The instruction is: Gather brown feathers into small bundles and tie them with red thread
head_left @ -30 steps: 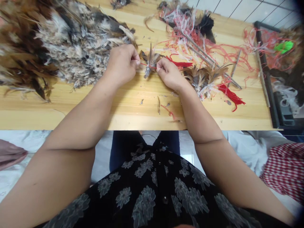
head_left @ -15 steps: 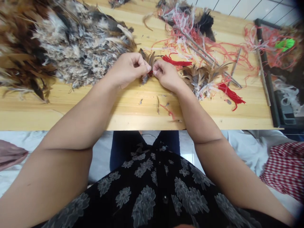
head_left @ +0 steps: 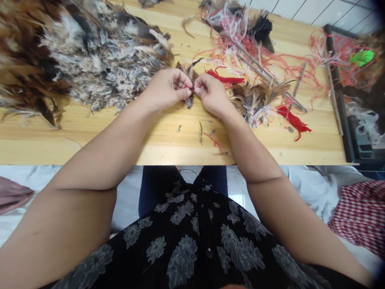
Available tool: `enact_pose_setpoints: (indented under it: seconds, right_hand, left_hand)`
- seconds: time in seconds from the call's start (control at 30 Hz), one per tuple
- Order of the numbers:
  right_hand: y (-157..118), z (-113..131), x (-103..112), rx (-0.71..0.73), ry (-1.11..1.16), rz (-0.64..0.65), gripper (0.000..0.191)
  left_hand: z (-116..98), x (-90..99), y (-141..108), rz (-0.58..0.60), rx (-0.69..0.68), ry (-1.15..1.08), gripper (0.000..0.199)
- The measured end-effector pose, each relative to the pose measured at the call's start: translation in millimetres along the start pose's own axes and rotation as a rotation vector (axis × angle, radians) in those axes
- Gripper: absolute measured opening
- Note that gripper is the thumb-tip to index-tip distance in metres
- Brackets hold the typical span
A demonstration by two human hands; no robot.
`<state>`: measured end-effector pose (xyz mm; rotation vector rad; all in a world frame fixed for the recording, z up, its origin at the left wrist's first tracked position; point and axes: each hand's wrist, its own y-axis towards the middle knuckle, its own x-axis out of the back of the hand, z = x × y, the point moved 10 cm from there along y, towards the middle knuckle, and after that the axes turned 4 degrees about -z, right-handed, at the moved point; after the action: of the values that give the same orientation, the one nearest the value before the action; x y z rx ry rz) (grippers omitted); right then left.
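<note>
Between my fingertips stands a small bundle of brown feathers, its grey quill ends pointing toward me. A bit of red yarn shows at its middle. My left hand is closed in a pinch at the yarn on the bundle's left side. Thumb and forefinger pressed together, my right hand touches the bundle from the right; what it pinches is mostly hidden, likely the yarn's end. Beside that hand lie loose red yarn strands and tied feather bunches.
A large heap of feathers covers the table's left side. Tangled pink and white plastic strings and thin sticks lie at the back right. Red yarn pieces rest by a black-edged tray at the right.
My left fingers have shifted slightly down around the bundle's middle, and more of its feather tips and quill ends show. My right hand stays nearly in place.
</note>
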<state>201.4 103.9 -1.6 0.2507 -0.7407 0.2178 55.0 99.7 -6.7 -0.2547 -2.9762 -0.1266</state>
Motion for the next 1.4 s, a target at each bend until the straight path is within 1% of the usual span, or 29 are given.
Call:
enact_pose_setpoints:
  seconds: [0.1, 0.17, 0.3, 0.4, 0.5, 0.63, 0.77, 0.93, 1.1, 1.2, 1.3, 1.4]
  right_hand:
    - [0, 4, -1, 0.065, -0.078, -0.02, 0.014]
    - [-1, 5, -2, 0.082, -0.129, -0.029, 0.012]
    - [-6, 11, 0, 0.051, -0.208, -0.042, 0.009]
    - [-10, 20, 2, 0.011, -0.237, -0.044, 0.013]
    - [-9, 22, 5, -0.012, -0.168, -0.064, 0.014]
    - [-3, 6, 8, -0.033, 0.034, -0.095, 0.01]
    - [0, -4, 8, -0.056, 0.129, -0.083, 0.016]
    - [-1, 1, 3, -0.075, 0.139, -0.034, 0.015]
    - [0, 3, 3, -0.048, 0.093, -0.042, 0.012]
    - [-1, 4, 4, -0.032, 0.055, -0.048, 0.015]
    - [-2, 6, 6, -0.015, 0.031, -0.064, 0.018]
    - [-2, 9, 8, 0.004, 0.011, -0.072, 0.02]
  left_hand:
    - [0, 1.1, -1, -0.003, -0.044, 0.051, 0.028]
    - [1, 1.9, -1, 0.008, -0.055, 0.061, 0.027]
    - [-6, 2.1, -3, 0.01, -0.106, 0.156, 0.025]
    - [-13, 0.1, -5, 0.003, -0.133, 0.249, 0.025]
    - [-16, -0.2, -6, -0.003, -0.123, 0.25, 0.024]
    - [-17, 3.3, -7, -0.032, -0.078, 0.257, 0.018]
    - [-18, 5.2, -8, -0.055, -0.053, 0.24, 0.013]
    - [-22, 3.9, -10, -0.051, -0.053, 0.195, 0.02]
    - [-27, 1.9, -10, -0.038, -0.108, 0.164, 0.026]
    - [-26, -0.1, -8, -0.017, -0.111, 0.14, 0.032]
    - [-24, 1.7, -8, -0.026, -0.104, 0.137, 0.033]
    - [-20, 3.3, -8, -0.029, -0.074, 0.104, 0.038]
